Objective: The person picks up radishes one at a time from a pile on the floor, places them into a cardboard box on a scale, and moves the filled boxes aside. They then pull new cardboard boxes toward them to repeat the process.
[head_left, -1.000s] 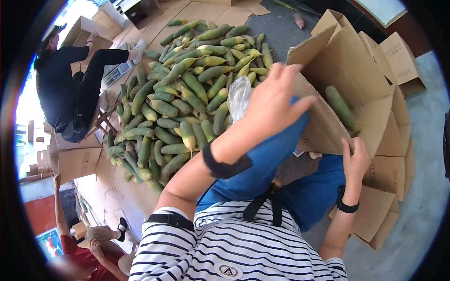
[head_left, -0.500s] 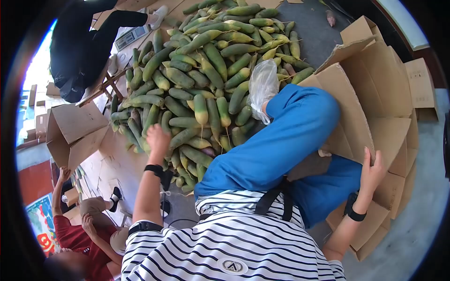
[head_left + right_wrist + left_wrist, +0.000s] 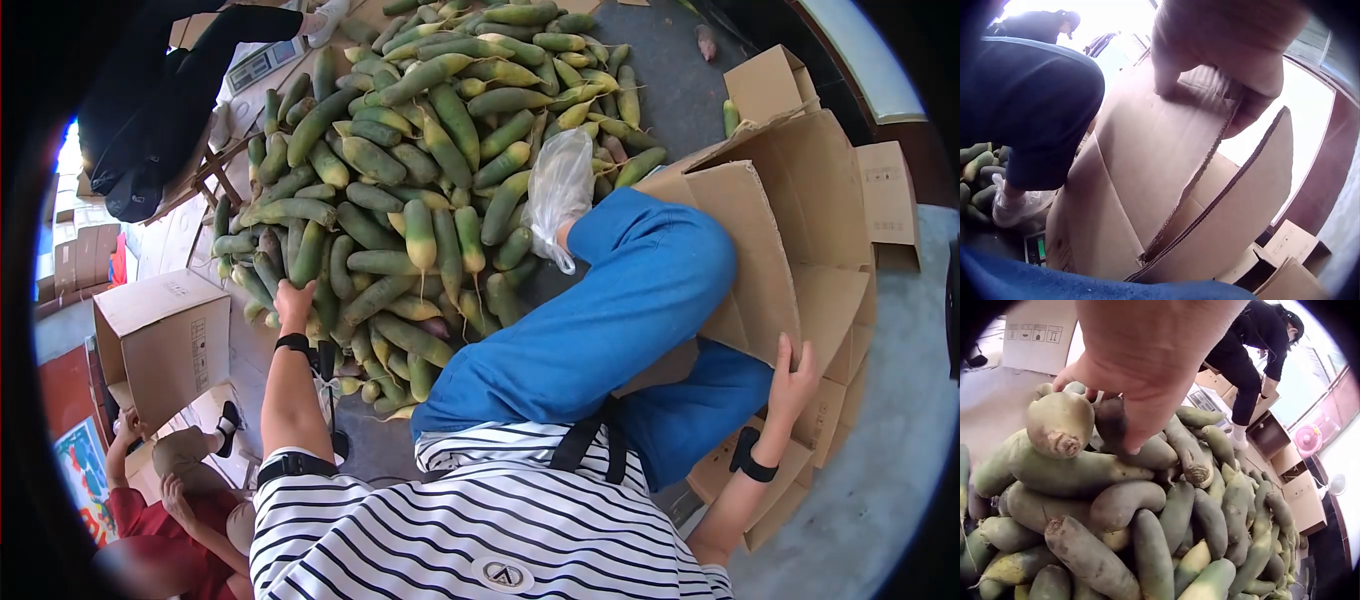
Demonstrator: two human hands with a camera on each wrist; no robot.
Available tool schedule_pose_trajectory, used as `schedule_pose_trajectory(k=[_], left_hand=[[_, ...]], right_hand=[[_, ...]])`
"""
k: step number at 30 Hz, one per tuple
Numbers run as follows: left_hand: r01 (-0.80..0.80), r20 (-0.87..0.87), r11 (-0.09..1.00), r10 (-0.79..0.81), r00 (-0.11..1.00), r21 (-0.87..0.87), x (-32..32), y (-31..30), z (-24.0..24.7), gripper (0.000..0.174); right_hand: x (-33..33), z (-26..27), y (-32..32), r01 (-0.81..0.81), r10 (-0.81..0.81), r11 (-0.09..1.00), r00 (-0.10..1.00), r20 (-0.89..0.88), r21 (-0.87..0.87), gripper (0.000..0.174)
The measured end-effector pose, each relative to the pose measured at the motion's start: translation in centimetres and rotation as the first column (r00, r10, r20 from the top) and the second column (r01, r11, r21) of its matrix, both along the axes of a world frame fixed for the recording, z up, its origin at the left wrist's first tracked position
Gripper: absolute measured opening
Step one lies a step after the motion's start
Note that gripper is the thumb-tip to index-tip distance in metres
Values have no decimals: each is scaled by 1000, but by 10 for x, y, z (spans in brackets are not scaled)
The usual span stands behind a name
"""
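The grey floor (image 3: 670, 90) before you carries a wide heap of green radishes (image 3: 430, 150), with a person in black (image 3: 150, 110) seated at its far side and a closed carton (image 3: 160, 335) near its left edge. Your left hand (image 3: 293, 300) is at the heap's near left edge, its fingers curled over the end of one dark radish (image 3: 1112, 422). Your right hand (image 3: 790, 375) pinches a flap of the open cardboard box (image 3: 800, 200), and your raised knee (image 3: 640, 280) in blue trousers lies between box and heap.
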State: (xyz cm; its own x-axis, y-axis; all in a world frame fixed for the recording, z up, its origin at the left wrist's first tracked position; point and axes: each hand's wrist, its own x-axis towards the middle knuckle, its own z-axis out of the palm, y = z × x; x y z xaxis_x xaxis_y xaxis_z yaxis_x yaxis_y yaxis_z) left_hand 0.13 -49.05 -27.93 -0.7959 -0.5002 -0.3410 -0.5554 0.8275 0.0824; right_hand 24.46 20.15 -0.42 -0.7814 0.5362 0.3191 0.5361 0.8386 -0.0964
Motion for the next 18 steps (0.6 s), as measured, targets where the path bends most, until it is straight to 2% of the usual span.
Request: schedule_pose_trajectory(k=[3,7,8,9,10,11,13,15,18], left_hand=[[-8,-19,1000,7,1000,-24,-1,52,28,72],[-43,-130,998,47,990,35,10,99,29,72],[-63,-207,981,101,973,181,16,104,27,72],[-69,-275,944,163,948,322,24,109,23,72],[-3,-371,876,208,905,482,33,121,26,67],[9,-352,810,245,903,586,42,130,30,62],[19,-263,647,283,922,762,48,170,73,50],[45,-185,470,255,949,881,50,208,112,38],[281,-325,375,56,944,883,42,271,181,43]], right_hand=[[-2,1,-1,10,-10,1000,1000,10,8,37],[-5,5,-4,19,-19,999,1000,20,35,37],[-5,5,-5,12,-12,1000,1000,5,24,36],[-5,5,-5,6,-5,1000,1000,-11,12,36],[-5,4,-6,8,-8,1000,1000,-15,7,36],[-5,3,-6,0,1,1000,1000,-31,12,36],[-6,2,-9,-2,3,1000,998,-57,16,35],[-5,3,-11,10,-10,1000,999,-33,16,34],[-1,-2,-6,-20,22,998,999,-37,63,34]])
